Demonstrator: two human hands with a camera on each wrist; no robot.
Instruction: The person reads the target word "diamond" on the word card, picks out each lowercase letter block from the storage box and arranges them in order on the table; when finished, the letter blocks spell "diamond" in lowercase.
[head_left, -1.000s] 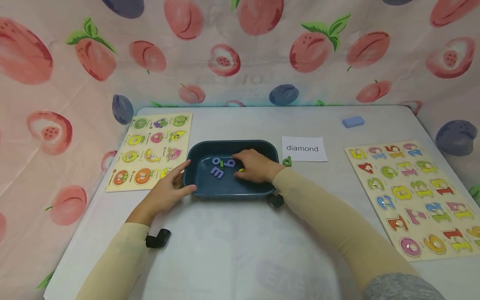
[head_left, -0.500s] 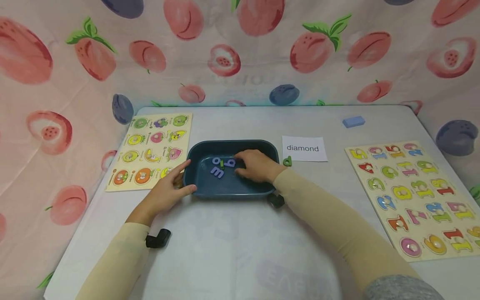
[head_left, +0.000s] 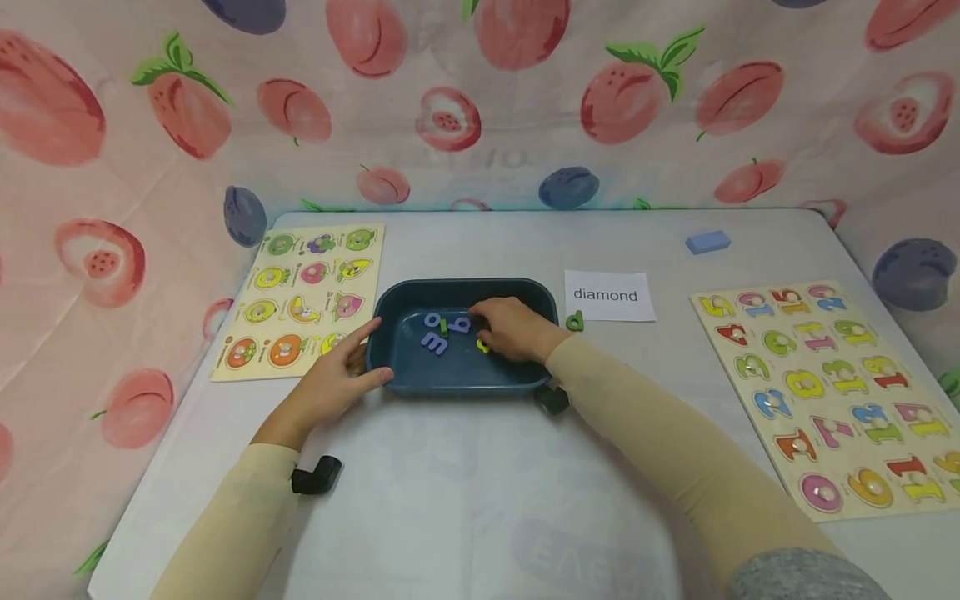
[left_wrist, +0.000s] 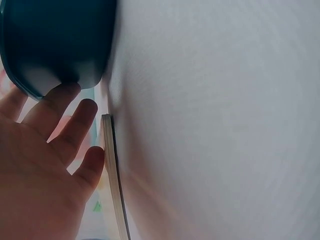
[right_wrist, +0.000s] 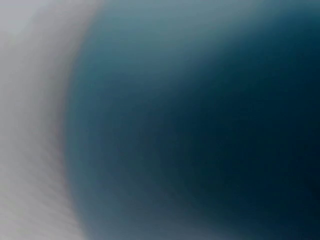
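A dark blue tray [head_left: 420, 375] holds several small letters: a purple "m" [head_left: 434, 343], a purple "o" [head_left: 432, 319], a green letter [head_left: 443, 327], a purple letter like "b" or "q" [head_left: 460, 324] and a yellow letter [head_left: 483, 345]. My left hand [head_left: 337, 383] rests against the tray's left end, thumb at the near corner; the left wrist view shows its fingers spread by the wall. Inside the tray, my right hand [head_left: 513, 329] has its fingers bent down beside the yellow letter, which it partly hides. Whether it pinches that letter is unclear. The right wrist view is blurred.
A white card reading "diamond" [head_left: 610, 296] lies right of the tray, a green "d" [head_left: 574, 321] below it. A fruit puzzle board [head_left: 300, 287] is at left, a number puzzle board [head_left: 825, 400] at right. A blue block [head_left: 707, 242] sits at the back.
My right hand's fingers have shifted slightly in the tray. The yellow letter, hidden half a second ago, shows again by the thumb. My left hand has stayed in place.
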